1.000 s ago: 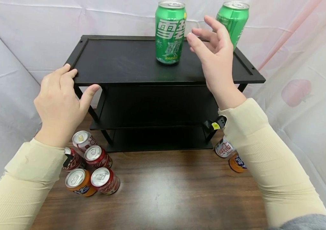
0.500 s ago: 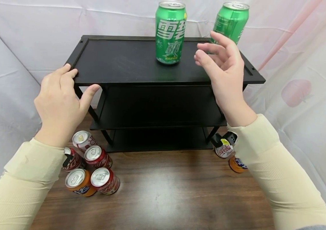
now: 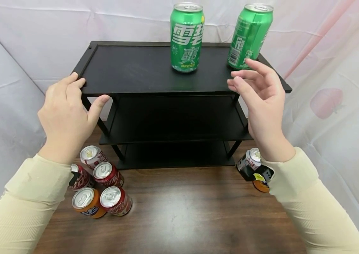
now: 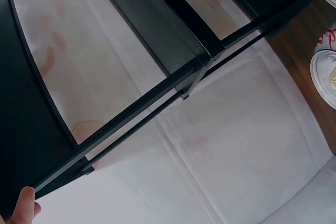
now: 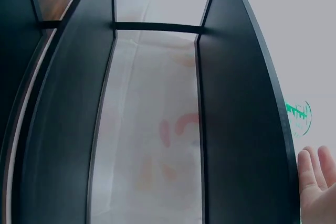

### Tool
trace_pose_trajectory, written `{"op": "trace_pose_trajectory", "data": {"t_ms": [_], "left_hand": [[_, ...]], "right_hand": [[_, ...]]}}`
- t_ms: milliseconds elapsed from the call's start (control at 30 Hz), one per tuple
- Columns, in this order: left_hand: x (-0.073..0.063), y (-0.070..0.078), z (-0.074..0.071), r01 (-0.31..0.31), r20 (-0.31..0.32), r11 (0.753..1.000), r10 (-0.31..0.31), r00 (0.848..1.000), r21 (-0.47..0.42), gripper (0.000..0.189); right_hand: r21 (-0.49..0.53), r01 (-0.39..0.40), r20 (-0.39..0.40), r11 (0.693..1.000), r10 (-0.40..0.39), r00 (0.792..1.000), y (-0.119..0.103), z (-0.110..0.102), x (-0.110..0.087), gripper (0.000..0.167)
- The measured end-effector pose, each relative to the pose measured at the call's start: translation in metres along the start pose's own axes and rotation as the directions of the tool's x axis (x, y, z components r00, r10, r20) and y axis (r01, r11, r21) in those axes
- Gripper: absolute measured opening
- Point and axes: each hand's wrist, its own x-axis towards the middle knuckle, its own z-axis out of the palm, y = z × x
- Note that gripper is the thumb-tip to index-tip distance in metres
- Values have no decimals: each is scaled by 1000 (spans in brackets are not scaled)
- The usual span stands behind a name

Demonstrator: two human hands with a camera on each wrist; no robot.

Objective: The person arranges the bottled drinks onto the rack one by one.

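Observation:
In the head view a black three-tier shelf rack (image 3: 131,67) stands at the back. Two green Sprite cans are upright on its top board, one (image 3: 187,38) right of the middle and the other (image 3: 249,35) near the right end. My left hand (image 3: 65,114) rests on the board's front left corner, thumb spread along the front edge. At the front right edge is my right hand (image 3: 260,100), its fingers loosely bent and nothing in them; its fingertips overlap the foot of the right can. The right wrist view shows that hand's fingers (image 5: 315,174) beside the top board.
On the brown wooden table (image 3: 179,204), several cans cluster at the left, among them a red Coca-Cola can (image 3: 119,204) and an orange Fanta can (image 3: 92,206). A white Coca-Cola can (image 3: 249,158) and an orange can (image 3: 260,186) sit right, partly behind my wrist camera. Pale curtains (image 3: 334,70) surround the rack.
My right hand has drawn down, toward me and slightly right, uncovering more of the right Sprite can. Both green cans stay where they stood, and my left hand remains on the corner.

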Motion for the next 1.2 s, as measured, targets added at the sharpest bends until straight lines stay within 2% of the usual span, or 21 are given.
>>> {"op": "trace_pose_trajectory", "data": {"t_ms": [333,600,700,900,1200], "left_hand": [[0,-1,-1,-9,0,1000,9,1000,3,88],[0,0,1,-10,-21,1000,9,1000,-10,88],[0,0,0,-8,-16,1000,7,1000,-10,89],[0,0,1,-13,-15,1000,13,1000,-7,89],[0,0,2,-10,-21,1000,10,1000,-9,90]], "right_hand": [[53,-19,-70,998,23,997,6,-19,-25,28],[115,-40,-63,993,48,997,11,-36,-49,25],[95,-51,-62,994,57,996,14,-42,-55,24],[-10,-113,-108,994,111,988,18,-52,-69,22],[15,-179,-150,984,180,972,23,-68,-83,23]]}}
